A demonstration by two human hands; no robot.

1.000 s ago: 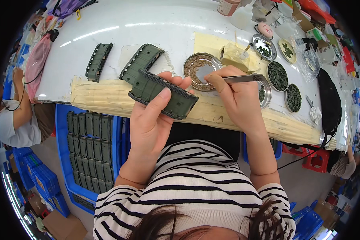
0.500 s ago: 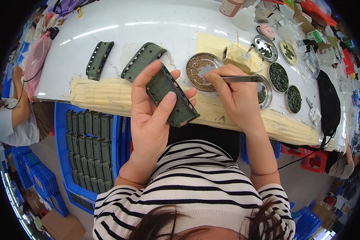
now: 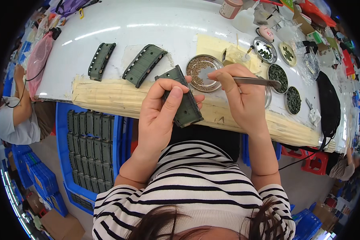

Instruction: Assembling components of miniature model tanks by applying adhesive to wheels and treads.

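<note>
A dark green ribbed strip (image 3: pixel 185 107) is held in the air over the table's near edge, in front of the person's body. Its long axis slants, the upper end pointing away and to the left, the lower end toward the person and to the right; the broad face is turned up, and a dark toothed border runs down its right long side. The left hand (image 3: pixel 158 107) grasps it around the middle, thumb laid on the face, fingers curled round and behind; its forearm rises from below, leaning slightly right.

To the right, the right hand (image 3: pixel 244 96) pinches metal tweezers (image 3: pixel 257 81) between thumb and fingers, their broad end pointing right. The fingertips are at the right side of a round metal dish (image 3: pixel 202 74) of brown granules; whether the tweezers grip anything cannot be told. That forearm comes up steeply, tilting left toward the wrist.

Beyond, on the white table (image 3: pixel 156 36), lie a middle strip (image 3: pixel 145 65) and a far-left strip (image 3: pixel 101 62), both slanting with far ends rightward. A blue crate (image 3: pixel 62 154) below holds rows of similar strips.
</note>
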